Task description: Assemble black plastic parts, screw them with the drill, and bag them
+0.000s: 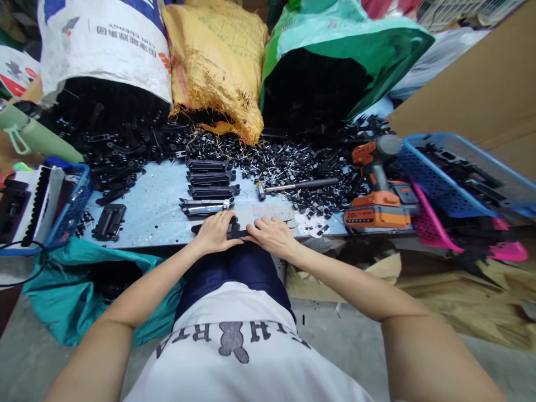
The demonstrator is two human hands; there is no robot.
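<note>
At the front edge of the table, a long black plastic part (pixel 237 230) lies between my two hands. My left hand (pixel 215 231) is closed on its left side, thumb pointing inward. With fingers bent, my right hand (pixel 270 234) grips the other side, close to the left thumb. The palms cover much of the part, so its full shape is hidden. Just beyond my hands, several black bar-like assemblies (pixel 211 178) lie in a stack of rows. A small hammer (pixel 297 185) rests to their right, its head toward the middle.
Loose black pieces with metal pins (pixel 288 159) cover the table's back. Behind them stand a white sack (pixel 109 50), a yellow sack (pixel 218 56) and a green sack (pixel 285 56). An orange cordless drill (pixel 377 187) and a blue basket (pixel 464 184) are on the right.
</note>
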